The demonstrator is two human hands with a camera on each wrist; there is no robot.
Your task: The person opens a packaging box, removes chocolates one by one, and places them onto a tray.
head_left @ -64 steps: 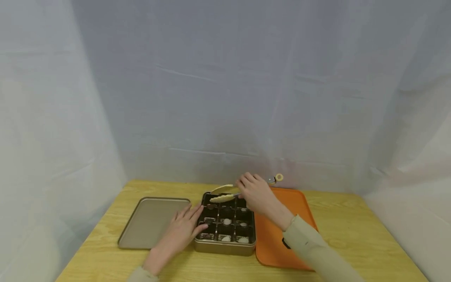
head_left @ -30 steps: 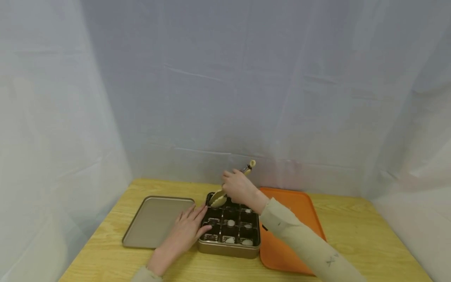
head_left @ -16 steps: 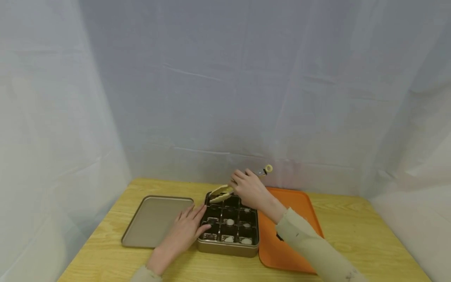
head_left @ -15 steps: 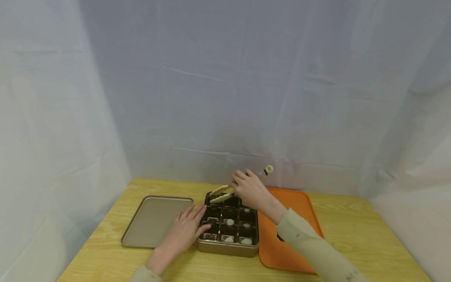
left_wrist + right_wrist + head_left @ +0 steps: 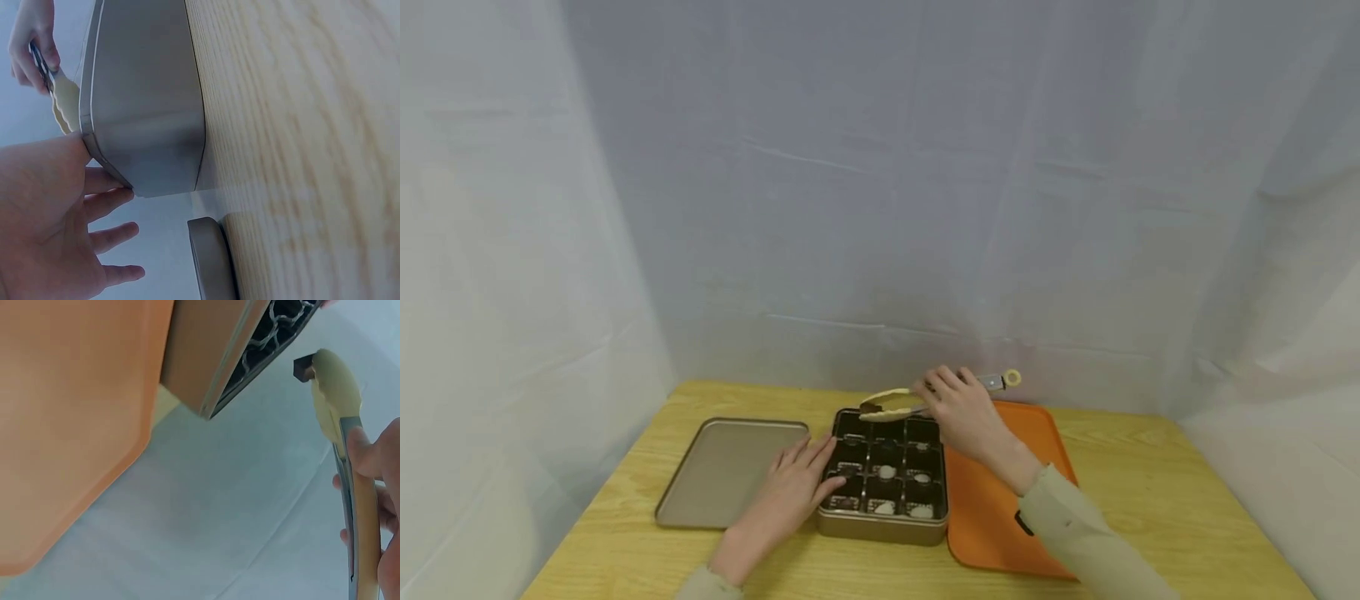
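While the left hand (image 5: 790, 492) lies flat against the tin (image 5: 883, 525) at lower centre | right hand (image 5: 966, 417) grips tongs (image 5: 891, 403) pinching a dark piece (image 5: 304, 367) above its far edge.

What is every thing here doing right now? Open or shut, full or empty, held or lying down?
Tin box: open, lid off, some compartments filled, some empty.
Lid: lying flat beside the box.
Tongs: held, closed on a small dark piece.
Orange tray: lying on the table, nothing seen on it.
Right hand: grips the tongs.
Left hand: flat, steadying the box.
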